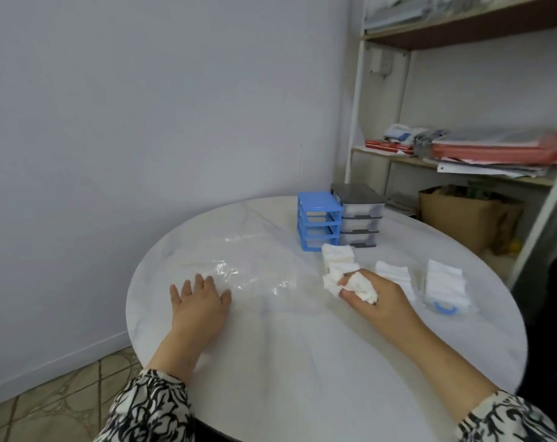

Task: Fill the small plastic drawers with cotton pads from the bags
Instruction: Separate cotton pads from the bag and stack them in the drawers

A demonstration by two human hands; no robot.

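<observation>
The left hand (198,306) is lying flat on the round white table (302,362) with its fingers spread out, touching an empty clear plastic bag (239,275). The right hand (371,299) is squeezing a bunch of white cotton pads (355,287) in its curled fingers. More cotton pad stacks (443,282) are sitting just beside it. Farther back, a blue drawer box (318,223) and a gray drawer box (360,216) are standing side by side, touching.
</observation>
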